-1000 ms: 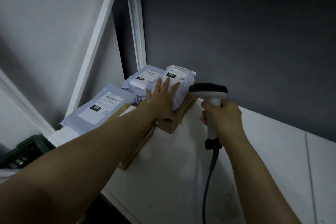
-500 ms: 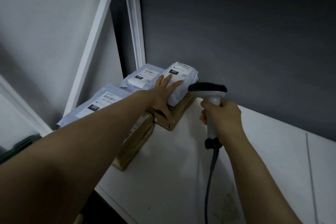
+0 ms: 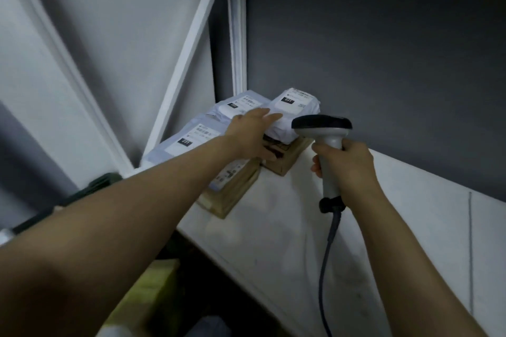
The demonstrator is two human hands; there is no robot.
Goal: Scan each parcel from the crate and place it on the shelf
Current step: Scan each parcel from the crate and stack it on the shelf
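On shelf [image 3: 273,241], three mailers [image 3: 297,107], two boxes [image 3: 232,194], one scanner [image 3: 321,124] held above

white parcel [image 3: 297,111] atop brown box [image 3: 287,157], on shelf [image 3: 273,227]

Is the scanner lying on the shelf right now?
No, the right hand grips the scanner by its handle and holds it up above the shelf.

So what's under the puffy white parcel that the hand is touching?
A brown cardboard box lies under the white parcel, on the shelf. Only its front corner and side show; the parcel and the left hand cover most of its top.
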